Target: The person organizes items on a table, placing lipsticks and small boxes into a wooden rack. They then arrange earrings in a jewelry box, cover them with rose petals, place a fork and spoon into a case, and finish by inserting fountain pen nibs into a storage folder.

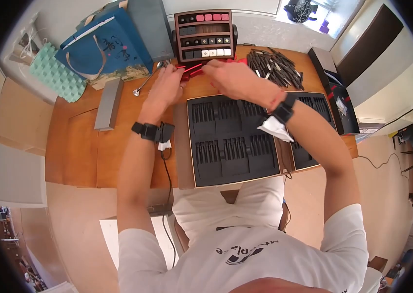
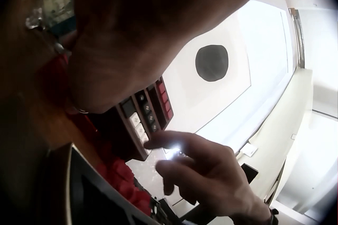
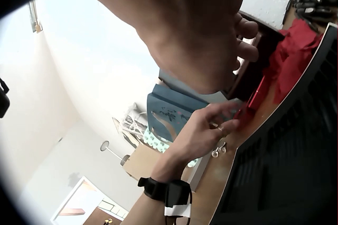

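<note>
My left hand (image 1: 166, 87) is at the back of the table, thumb and fingers holding the near left end of a flat red piece with a shiny edge (image 3: 257, 94). My right hand (image 1: 233, 79) is over the right side of the same piece, its fingers loosely bent and nothing showing between them in the left wrist view. Just behind both hands stands a dark wooden rack (image 1: 204, 35) with rows of pink, black and white cubes. Crumpled red cloth (image 3: 297, 51) lies beside the piece, partly covered by my right hand in the head view.
A large black slotted tray (image 1: 236, 171) lies in front of me, with a second section to its right. A heap of dark slim tools (image 1: 275, 68) is at the back right. A grey box (image 1: 109, 105), a spoon (image 1: 143, 84) and a blue paper bag (image 1: 109, 46) are at the left.
</note>
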A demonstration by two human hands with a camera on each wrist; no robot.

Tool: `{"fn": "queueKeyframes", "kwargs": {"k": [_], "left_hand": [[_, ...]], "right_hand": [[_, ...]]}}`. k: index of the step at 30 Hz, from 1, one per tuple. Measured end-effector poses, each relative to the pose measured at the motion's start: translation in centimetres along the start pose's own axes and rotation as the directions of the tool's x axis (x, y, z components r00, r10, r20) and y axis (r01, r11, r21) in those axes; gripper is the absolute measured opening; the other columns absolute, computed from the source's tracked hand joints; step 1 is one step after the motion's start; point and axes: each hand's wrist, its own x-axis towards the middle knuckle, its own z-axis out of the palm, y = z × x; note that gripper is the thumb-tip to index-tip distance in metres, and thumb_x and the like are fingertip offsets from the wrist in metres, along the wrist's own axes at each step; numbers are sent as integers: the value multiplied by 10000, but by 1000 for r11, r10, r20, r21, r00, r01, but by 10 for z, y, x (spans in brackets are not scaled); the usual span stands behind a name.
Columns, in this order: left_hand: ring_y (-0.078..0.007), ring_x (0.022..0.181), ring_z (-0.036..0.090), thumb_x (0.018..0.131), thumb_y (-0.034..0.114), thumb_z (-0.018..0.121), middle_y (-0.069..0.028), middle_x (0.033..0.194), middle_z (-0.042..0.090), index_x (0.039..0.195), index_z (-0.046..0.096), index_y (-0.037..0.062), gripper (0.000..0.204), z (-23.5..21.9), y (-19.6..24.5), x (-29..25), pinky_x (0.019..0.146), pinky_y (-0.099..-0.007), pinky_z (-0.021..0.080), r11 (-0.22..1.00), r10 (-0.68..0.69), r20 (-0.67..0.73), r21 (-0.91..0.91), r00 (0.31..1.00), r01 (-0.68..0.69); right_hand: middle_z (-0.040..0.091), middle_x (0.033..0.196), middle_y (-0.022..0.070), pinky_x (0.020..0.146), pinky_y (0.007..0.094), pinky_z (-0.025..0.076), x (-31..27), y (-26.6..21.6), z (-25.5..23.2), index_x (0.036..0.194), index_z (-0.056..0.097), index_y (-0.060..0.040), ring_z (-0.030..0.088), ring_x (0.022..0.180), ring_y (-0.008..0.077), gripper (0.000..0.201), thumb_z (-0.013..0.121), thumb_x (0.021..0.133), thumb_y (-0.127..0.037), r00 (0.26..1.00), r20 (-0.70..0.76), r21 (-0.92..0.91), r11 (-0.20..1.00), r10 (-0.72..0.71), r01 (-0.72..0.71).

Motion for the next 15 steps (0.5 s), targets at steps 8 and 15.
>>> {"fn": "queueKeyframes", "kwargs": {"k": [8,15], "left_hand": [[-422,1158,600,951,84,694,-203,1175,657,1251,650,-24,322,17,-7,-10,1001,-502,513,999,-20,-135,29,991,24],[-429,1125,606,970,95,687,-217,1157,660,1198,582,-3,269,12,-10,-21,953,-531,502,997,7,-259,-75,966,-27]], "right_hand": [[752,1045,157,620,396,620,52,-1,60,1076,692,6,794,766,273,200,615,961,-138,989,33,-391,908,-147,149],[708,1014,115,611,378,617,60,5,74,1069,708,-27,777,730,259,186,621,955,-146,968,59,-445,862,-242,242]]}}
